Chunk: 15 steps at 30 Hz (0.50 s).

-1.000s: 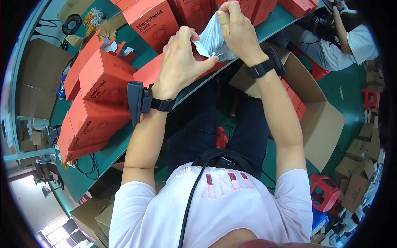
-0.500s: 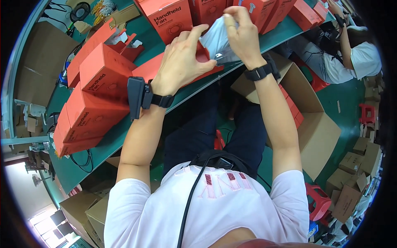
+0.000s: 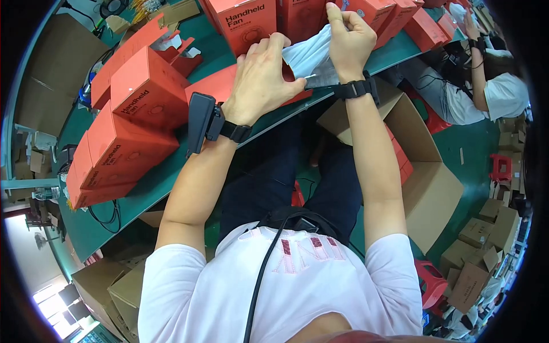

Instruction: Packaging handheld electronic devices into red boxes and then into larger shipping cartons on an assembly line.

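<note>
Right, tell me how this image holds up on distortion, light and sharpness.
Head view: fisheye bending bows the pale metal post at the left rim, and the corners go black; head view: the window at lower left is washed out; head view: lettering on the nearest red-orange carton looks sharp, as do folds in the pale wrapping at the right hand.

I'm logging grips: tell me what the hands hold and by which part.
The right hand grips a pale blue plastic packet by its right end. The left hand curves around a red carton's open end; whether it grips is unclear.
</note>
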### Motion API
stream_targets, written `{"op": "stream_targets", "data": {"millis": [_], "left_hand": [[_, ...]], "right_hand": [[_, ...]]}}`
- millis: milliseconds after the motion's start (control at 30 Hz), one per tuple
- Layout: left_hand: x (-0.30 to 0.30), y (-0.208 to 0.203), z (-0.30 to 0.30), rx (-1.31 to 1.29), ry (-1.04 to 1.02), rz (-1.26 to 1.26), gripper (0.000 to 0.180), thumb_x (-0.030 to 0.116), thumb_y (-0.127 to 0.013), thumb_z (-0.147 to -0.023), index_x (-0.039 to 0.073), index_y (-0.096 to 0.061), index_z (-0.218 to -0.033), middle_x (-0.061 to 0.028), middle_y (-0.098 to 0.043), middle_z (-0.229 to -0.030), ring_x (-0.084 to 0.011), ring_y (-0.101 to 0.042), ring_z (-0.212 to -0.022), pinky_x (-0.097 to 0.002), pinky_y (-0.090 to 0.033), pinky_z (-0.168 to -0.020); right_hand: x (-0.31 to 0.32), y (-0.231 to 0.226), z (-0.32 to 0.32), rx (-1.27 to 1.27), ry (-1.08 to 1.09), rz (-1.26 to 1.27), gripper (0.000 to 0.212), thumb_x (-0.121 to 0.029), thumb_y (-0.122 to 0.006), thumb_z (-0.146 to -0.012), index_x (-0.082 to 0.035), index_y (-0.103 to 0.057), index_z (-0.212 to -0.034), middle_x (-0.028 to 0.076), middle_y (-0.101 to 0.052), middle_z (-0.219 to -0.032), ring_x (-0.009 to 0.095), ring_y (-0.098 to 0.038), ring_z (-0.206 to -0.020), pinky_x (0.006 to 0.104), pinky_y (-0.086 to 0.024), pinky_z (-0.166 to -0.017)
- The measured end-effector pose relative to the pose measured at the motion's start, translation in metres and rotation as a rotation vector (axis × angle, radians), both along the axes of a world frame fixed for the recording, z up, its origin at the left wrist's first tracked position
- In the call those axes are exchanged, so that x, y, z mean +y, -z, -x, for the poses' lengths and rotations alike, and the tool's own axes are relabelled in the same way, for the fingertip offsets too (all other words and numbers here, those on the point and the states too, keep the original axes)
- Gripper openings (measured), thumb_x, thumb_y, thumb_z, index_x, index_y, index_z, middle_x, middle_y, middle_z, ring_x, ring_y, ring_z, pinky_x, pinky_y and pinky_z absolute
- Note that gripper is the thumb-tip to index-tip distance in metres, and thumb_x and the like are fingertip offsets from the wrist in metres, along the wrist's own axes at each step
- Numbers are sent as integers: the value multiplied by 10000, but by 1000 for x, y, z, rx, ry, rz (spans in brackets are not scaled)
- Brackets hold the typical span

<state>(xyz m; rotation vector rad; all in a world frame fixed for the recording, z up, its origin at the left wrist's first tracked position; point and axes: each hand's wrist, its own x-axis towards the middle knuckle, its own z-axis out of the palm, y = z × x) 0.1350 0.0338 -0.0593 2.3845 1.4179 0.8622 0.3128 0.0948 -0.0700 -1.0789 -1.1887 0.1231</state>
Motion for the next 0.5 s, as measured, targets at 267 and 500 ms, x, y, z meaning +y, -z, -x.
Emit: {"op": "stream_targets", "data": {"millis": [267,500], "left_hand": [[8,3,4,25,38,20,704,321,-817,-697,55,-502,-1267,-174,-618,-1163,-353,-596,-1104,-470,-463,-894],[2,2,-4,-97,36,16,753,318,-850,-665,88,-479,-1279,-158,-630,-1088,-355,-605,-1079,-472,-462,-891]], "right_hand": [[-3,-29,30,-629,-127,-570,354,-303,-812,-815,-82,-609,-627,45,-573,-607,223,-592,-557,326,-476,-483],[18,-22,10,94,-224,-334,425,-121,-726,-876,17,-473,-564,107,-417,-499,137,-400,-455,328,-380,-478]]}}
